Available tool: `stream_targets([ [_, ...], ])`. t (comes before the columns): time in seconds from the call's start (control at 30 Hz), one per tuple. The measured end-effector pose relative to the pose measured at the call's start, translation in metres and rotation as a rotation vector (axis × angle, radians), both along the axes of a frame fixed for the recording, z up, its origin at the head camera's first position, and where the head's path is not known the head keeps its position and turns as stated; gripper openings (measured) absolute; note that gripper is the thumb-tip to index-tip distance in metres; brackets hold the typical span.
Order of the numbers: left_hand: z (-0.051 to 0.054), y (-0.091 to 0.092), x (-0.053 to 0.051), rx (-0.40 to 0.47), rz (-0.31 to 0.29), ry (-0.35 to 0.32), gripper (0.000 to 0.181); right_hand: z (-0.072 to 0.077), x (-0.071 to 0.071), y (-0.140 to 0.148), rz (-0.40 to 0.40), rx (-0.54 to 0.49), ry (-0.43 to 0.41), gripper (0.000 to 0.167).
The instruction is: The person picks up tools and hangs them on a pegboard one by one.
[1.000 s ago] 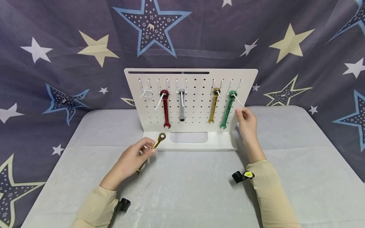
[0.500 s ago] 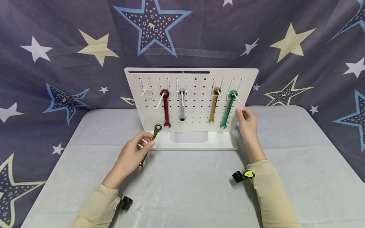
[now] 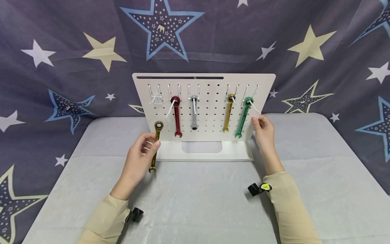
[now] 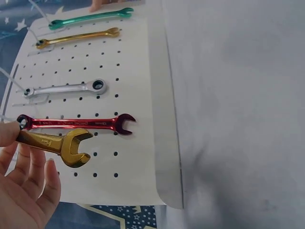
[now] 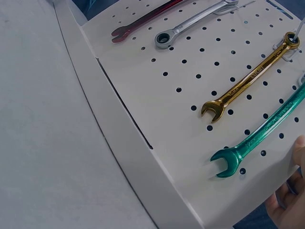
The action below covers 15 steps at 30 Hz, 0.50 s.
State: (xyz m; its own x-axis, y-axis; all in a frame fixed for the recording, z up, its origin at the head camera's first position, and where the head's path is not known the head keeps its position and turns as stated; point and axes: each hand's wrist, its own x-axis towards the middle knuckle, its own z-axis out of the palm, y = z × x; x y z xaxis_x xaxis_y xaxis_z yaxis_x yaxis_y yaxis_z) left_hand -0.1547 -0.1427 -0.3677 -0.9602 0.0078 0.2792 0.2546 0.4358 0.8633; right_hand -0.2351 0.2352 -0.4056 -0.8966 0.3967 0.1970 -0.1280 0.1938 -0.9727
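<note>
My left hand (image 3: 138,157) pinches a gold combination wrench (image 3: 154,156) between thumb and fingers. Its ring end points up, and its open jaw hangs down, seen large in the left wrist view. The wrench is in front of the lower left part of a white pegboard (image 3: 213,118), below a bare white hook (image 3: 156,99). Hanging on other hooks are a red wrench (image 3: 177,118), a silver one (image 3: 194,117), another gold one (image 3: 228,115) and a green one (image 5: 259,133). My right hand (image 3: 264,132) grips the board's right edge, thumb on the front.
The board stands upright on a white base (image 3: 234,152) with a cutout, on a table covered in grey cloth (image 3: 201,200). Behind it hangs a dark curtain (image 3: 219,40) with stars. Hook prongs stick out toward me.
My left hand has moved slightly left and up with the gold wrench, turning it from slanted to nearly upright. My right hand stays on the board's edge.
</note>
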Motion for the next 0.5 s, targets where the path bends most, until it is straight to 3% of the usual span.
stream_targets([
  [0.2, 0.011, 0.002, -0.001, 0.099, 0.026, 0.041, 0.02, -0.001, -0.003, 0.001, 0.003, -0.007, -0.018, 0.022],
  [0.5, 0.02, 0.007, -0.005, 0.162, 0.059, 0.114, 0.02, 0.0, -0.001, -0.001, -0.004, -0.001, -0.016, 0.022],
])
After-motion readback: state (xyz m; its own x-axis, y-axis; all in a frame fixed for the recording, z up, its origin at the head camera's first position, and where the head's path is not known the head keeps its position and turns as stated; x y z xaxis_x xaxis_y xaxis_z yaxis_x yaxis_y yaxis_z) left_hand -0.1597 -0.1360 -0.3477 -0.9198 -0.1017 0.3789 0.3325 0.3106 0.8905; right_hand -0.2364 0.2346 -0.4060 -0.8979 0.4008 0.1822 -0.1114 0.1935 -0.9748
